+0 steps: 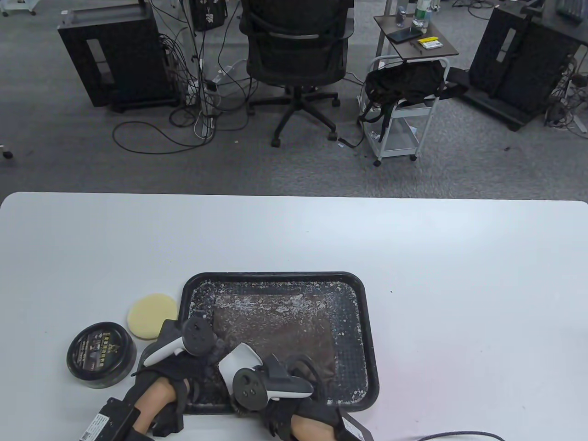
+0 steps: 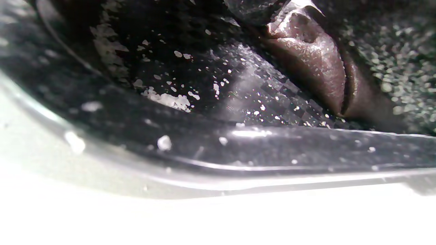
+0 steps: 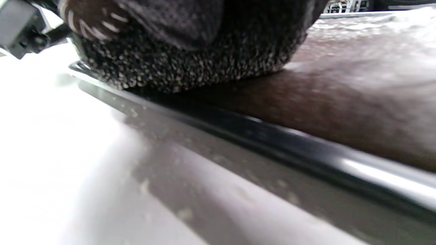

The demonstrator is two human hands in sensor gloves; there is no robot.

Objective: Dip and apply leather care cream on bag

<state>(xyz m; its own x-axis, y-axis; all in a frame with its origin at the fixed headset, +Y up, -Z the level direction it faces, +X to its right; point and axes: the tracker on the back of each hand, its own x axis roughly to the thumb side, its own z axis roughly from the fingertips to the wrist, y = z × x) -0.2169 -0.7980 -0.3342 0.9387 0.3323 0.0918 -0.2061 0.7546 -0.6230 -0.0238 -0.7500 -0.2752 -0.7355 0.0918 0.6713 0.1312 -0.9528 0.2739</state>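
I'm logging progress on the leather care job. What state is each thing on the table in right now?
Cream tin: lid on, on the table left of the tray.
Yellow sponge: lying flat on the table, untouched.
Tray: on the table, flecked with white residue.
Brown bag: lying flat in the tray.
Left hand: over the tray's near-left corner; fingers hidden.
Right hand: over the bag's near edge; fingers hidden.

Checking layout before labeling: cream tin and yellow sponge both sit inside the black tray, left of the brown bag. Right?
Not quite. In the table view the cream tin and yellow sponge sit on the white table, outside the black tray, to its left. The brown bag lies in the tray.
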